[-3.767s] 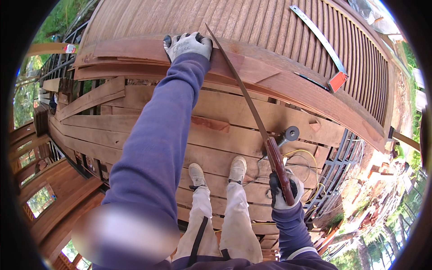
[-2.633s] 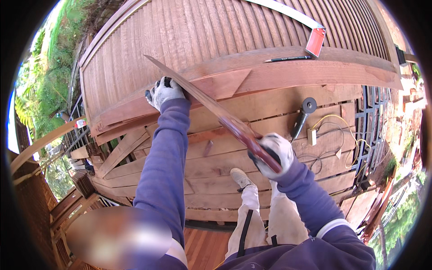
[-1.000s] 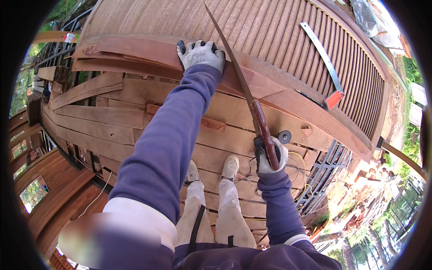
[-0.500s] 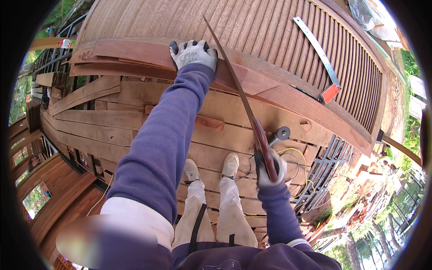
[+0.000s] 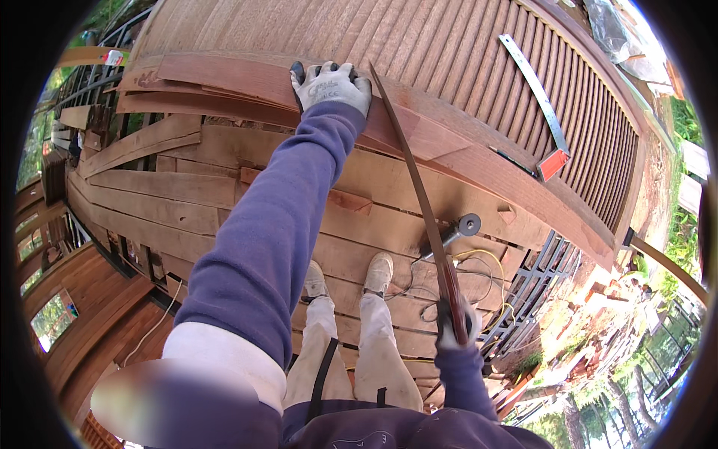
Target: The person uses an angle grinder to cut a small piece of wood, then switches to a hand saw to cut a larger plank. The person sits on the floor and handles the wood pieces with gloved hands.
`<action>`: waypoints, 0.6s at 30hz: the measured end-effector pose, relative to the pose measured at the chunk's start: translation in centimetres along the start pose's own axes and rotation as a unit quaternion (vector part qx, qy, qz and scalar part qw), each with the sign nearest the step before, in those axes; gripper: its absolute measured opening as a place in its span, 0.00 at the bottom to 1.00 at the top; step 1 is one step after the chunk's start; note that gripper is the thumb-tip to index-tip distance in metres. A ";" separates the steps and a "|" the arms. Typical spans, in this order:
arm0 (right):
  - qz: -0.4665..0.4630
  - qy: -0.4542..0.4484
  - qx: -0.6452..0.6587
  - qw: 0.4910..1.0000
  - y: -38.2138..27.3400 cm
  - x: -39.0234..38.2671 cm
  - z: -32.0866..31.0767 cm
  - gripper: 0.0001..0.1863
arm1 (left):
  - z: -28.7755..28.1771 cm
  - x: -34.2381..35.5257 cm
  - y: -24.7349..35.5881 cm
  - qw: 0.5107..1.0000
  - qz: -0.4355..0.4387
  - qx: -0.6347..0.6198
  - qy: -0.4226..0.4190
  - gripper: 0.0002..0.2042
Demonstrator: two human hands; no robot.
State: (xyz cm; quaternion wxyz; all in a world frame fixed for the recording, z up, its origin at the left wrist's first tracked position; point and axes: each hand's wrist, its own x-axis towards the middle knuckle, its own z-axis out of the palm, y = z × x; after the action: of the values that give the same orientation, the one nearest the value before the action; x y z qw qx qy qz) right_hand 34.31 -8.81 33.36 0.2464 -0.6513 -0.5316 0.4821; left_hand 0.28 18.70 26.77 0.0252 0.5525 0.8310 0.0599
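My left hand [image 5: 334, 88], in a grey and black work glove, grips a reddish-brown wooden board [image 5: 217, 81] from above with bent fingers. The board lies along the near edge of a ribbed wooden deck panel [image 5: 449, 60]. My right hand [image 5: 470, 328], also gloved, is wrapped round the dark red handle of a handsaw [image 5: 410, 161]. Its long, narrow-looking blade is seen nearly edge-on and crosses the board just right of my left hand. How deep the teeth sit in the wood cannot be made out.
A metal try square [image 5: 531, 84] with a red stock rests on the ribbed panel, near a dark pencil-like marker [image 5: 511, 161]. Below, on the plank floor [image 5: 164, 202], lie an angle grinder [image 5: 456, 230] and a yellow cord [image 5: 493, 258]. Metal grating [image 5: 535, 288] is at the right.
The handsaw has been drawn back toward my body, with my right hand lower in view. My left hand keeps its hold on the board.
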 end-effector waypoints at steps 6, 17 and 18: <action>-0.071 -0.029 0.001 0.997 -3.2 7.0 2.6 0.04 | -0.6 0.3 1.3 0.999 0.004 -0.016 -0.028 0.19; -0.038 -0.029 -0.034 0.998 -2.3 0.7 -0.7 0.06 | -0.3 -0.8 0.3 1.000 -0.003 -0.015 -0.026 0.20; -0.087 -0.013 -0.035 0.996 -1.7 3.8 1.2 0.07 | -1.0 0.0 0.9 0.999 0.002 -0.028 -0.028 0.20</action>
State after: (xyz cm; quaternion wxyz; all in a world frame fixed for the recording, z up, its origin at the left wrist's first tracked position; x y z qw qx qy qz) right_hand 32.35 -4.94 32.85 0.2571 -0.6046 -0.6059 0.4486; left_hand 1.05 18.99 27.84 0.0632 0.5547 0.8269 0.0676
